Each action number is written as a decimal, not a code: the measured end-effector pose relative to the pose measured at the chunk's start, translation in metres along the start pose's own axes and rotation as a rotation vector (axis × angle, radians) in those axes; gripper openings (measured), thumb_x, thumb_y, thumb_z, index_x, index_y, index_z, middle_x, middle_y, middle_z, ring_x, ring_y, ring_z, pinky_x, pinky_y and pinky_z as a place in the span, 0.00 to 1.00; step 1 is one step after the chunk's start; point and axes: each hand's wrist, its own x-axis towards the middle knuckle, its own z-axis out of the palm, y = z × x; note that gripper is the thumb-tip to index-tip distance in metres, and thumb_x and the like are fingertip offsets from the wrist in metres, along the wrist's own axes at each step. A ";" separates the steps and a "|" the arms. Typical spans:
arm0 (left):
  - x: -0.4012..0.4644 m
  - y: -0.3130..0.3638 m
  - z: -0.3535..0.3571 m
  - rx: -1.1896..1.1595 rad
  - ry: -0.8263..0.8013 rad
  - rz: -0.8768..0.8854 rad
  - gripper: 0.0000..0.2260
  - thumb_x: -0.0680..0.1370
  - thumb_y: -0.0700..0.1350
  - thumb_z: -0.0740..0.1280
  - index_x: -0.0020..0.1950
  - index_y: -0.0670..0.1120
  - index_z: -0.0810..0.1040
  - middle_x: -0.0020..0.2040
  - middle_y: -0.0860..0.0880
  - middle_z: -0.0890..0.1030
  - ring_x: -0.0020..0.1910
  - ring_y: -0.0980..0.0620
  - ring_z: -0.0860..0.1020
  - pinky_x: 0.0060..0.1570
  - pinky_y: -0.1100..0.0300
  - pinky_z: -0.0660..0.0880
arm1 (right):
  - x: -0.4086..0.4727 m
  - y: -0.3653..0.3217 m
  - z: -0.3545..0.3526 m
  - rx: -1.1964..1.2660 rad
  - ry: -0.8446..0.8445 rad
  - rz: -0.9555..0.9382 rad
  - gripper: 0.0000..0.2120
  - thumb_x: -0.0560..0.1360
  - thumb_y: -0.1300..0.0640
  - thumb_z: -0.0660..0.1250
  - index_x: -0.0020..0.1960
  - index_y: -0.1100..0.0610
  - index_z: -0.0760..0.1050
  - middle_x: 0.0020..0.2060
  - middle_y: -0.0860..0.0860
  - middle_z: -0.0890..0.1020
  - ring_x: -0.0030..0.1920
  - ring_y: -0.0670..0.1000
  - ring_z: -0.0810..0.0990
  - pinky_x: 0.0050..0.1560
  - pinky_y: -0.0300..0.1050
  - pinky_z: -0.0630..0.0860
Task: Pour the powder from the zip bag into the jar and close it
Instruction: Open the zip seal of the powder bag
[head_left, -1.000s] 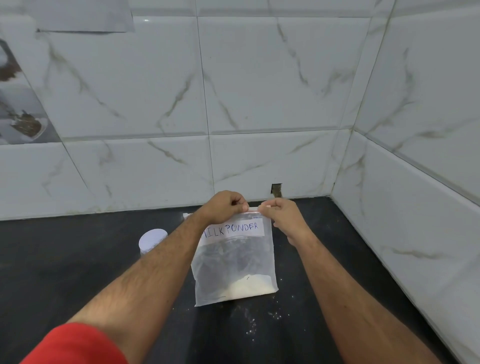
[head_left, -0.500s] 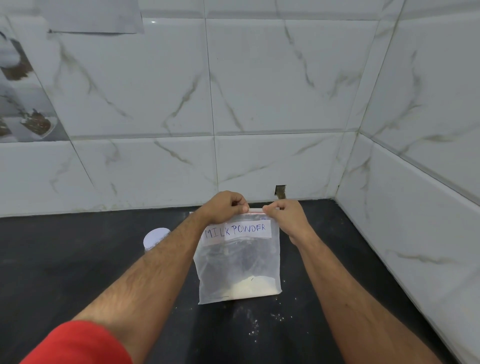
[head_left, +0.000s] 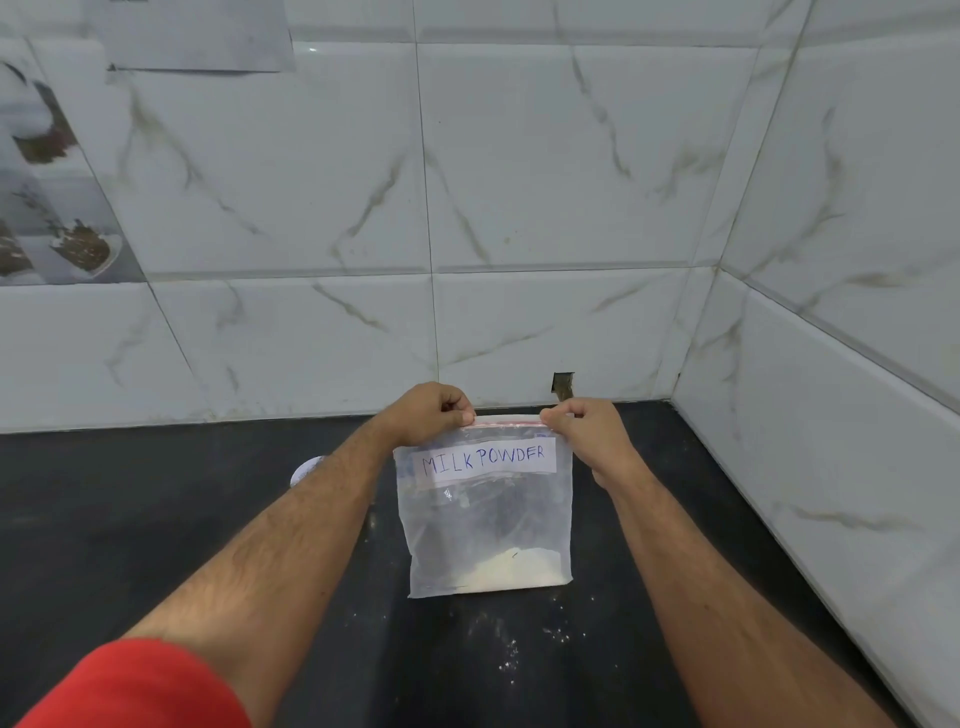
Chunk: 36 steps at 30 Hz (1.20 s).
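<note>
- Two hands hold a clear zip bag (head_left: 488, 525) upright on the black tabletop (head_left: 130, 519), one at each top corner.
- Left hand (head_left: 428, 413): its grip is narrow, fingers and thumb pinching the bag's red zip strip (head_left: 506, 424) at the left end.
- Right hand (head_left: 587, 431): its grip is likewise narrow, pinching the same strip at the right end.
- A white label (head_left: 485, 460) across the bag's upper part reads "MILK POWDER" in blue handwriting.
- A small heap of pale powder (head_left: 511, 569) lies in the bag's bottom, toward its right corner; the bag's base rests on the tabletop.
- Behind the left forearm, a white round lid or jar top (head_left: 306, 470) shows in part; which it is I cannot tell.
- Specks of spilled powder (head_left: 511, 652) dot the tabletop in front of the bag.
- Marbled white tiles (head_left: 519, 182) cover the walls behind and to the right.
- A red sleeve (head_left: 135, 686) shows at the lower left.
</note>
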 end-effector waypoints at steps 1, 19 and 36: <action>0.000 -0.001 -0.001 0.004 0.002 -0.004 0.05 0.79 0.46 0.68 0.47 0.46 0.81 0.40 0.53 0.79 0.39 0.56 0.73 0.40 0.66 0.69 | 0.000 0.000 -0.001 -0.003 0.001 0.003 0.08 0.75 0.59 0.73 0.36 0.56 0.82 0.39 0.53 0.85 0.41 0.50 0.82 0.43 0.42 0.76; -0.018 -0.028 -0.024 0.066 0.059 -0.038 0.04 0.80 0.45 0.68 0.47 0.46 0.81 0.42 0.54 0.80 0.42 0.58 0.76 0.41 0.69 0.68 | -0.002 -0.003 -0.015 0.016 0.025 0.019 0.09 0.76 0.60 0.72 0.36 0.58 0.80 0.33 0.50 0.82 0.33 0.45 0.79 0.31 0.33 0.73; -0.014 -0.024 -0.043 -0.012 0.189 -0.042 0.04 0.79 0.43 0.69 0.44 0.47 0.81 0.43 0.52 0.83 0.45 0.53 0.78 0.47 0.61 0.71 | 0.003 -0.015 -0.025 0.052 0.063 -0.007 0.05 0.75 0.63 0.71 0.41 0.62 0.82 0.34 0.51 0.82 0.32 0.43 0.79 0.31 0.33 0.73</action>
